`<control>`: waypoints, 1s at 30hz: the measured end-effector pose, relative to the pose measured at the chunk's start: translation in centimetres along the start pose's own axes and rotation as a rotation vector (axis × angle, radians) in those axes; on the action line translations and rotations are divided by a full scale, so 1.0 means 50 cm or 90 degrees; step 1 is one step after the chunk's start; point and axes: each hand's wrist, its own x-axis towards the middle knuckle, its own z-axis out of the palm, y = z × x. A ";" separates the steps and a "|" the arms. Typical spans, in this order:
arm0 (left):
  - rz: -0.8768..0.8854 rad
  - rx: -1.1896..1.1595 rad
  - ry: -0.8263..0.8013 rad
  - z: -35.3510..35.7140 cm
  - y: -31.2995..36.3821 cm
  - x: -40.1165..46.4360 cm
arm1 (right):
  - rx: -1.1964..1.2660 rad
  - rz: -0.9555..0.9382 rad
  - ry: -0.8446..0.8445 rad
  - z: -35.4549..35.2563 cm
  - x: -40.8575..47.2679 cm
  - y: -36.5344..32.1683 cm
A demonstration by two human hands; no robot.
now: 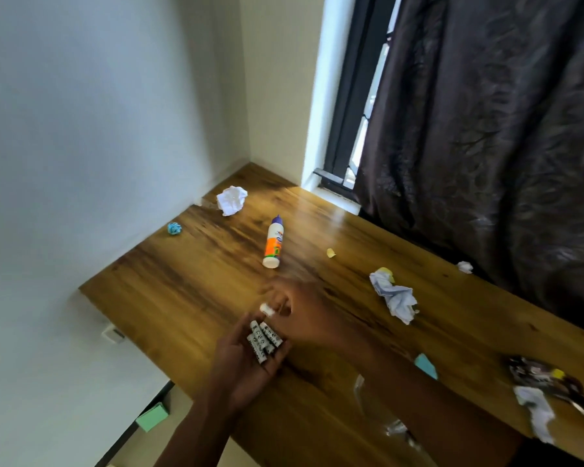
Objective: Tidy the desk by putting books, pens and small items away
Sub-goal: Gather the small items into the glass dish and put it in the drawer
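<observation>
My left hand [246, 362] is palm up over the wooden desk [189, 284] near its left end, cupping several small white cylinders with black print [263, 340]. Just above it my right hand [304, 318] is blurred and pinches one more small white cylinder [267, 309] at its fingertips. A white glue bottle [273, 244] with an orange label and a purple cap lies on its side further back on the desk.
Crumpled white paper [231, 199] and a blue scrap [174, 228] lie near the back wall. A yellow bit [331, 253], crumpled tissue [393, 294], a teal note [425, 365] and shiny wrappers [547, 382] litter the right side. A dark curtain [486, 129] hangs beyond. A green box [152, 416] sits below the desk.
</observation>
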 end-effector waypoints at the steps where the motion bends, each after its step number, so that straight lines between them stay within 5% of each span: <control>1: -0.013 0.015 -0.009 0.018 -0.014 0.003 | -0.015 0.004 -0.023 -0.007 -0.022 0.009; 11: -0.144 0.181 -0.099 0.120 -0.169 0.023 | -0.059 0.151 0.048 -0.118 -0.216 0.069; 30: -0.245 0.360 -0.064 0.178 -0.309 -0.017 | 0.060 0.354 0.089 -0.162 -0.405 0.163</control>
